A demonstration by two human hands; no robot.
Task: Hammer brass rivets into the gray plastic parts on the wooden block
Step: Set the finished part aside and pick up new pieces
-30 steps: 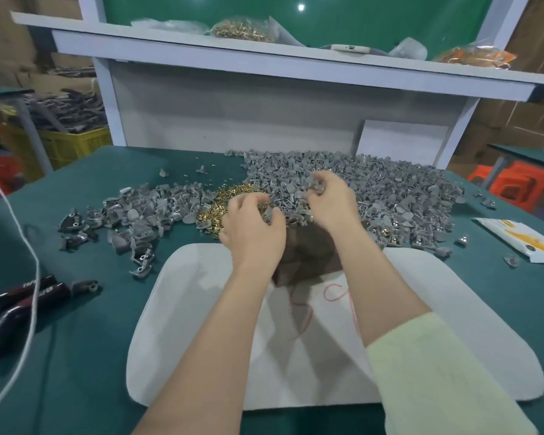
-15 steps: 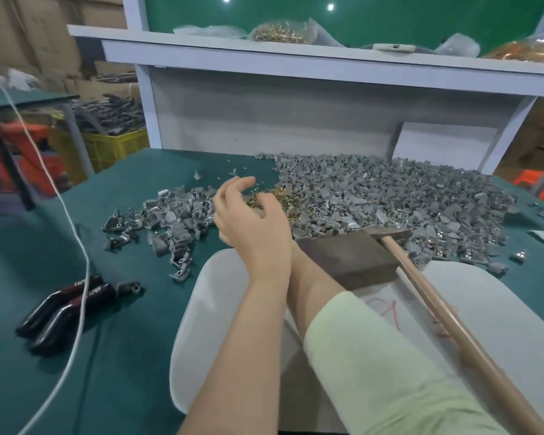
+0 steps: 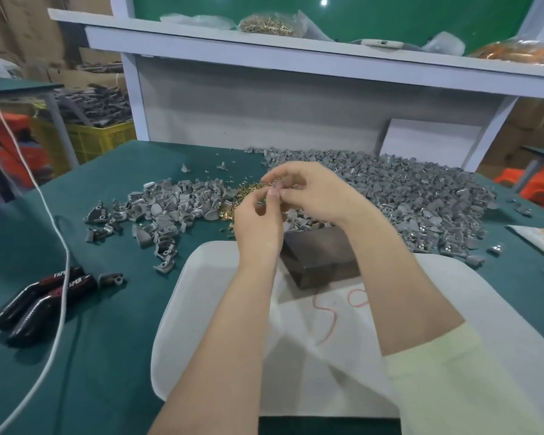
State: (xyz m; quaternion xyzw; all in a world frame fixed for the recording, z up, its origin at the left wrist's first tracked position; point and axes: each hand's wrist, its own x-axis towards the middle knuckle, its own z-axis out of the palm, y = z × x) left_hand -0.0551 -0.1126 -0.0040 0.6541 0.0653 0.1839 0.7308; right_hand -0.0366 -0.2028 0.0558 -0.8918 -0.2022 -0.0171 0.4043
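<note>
head view: one dark, smooth-sided wooden block (image 3: 321,257) lies on a matte white tray (image 3: 214,309) on the green desk (image 3: 107,340). two heaps of ridged gray plastic parts (image 3: 421,196) flank one glinting pile of brass rivets (image 3: 244,199). above the rivets, the left hand (image 3: 258,229) and right hand (image 3: 316,193), fingers curled, pinch one small gray part (image 3: 278,185) between them.

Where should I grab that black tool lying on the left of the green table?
Grab the black tool by its two ridged handles, both together. They lie flat, side by side, pointing near-left, so reach down from that end. Its gray head points right, and a white cord crosses the handles higher up.
</note>
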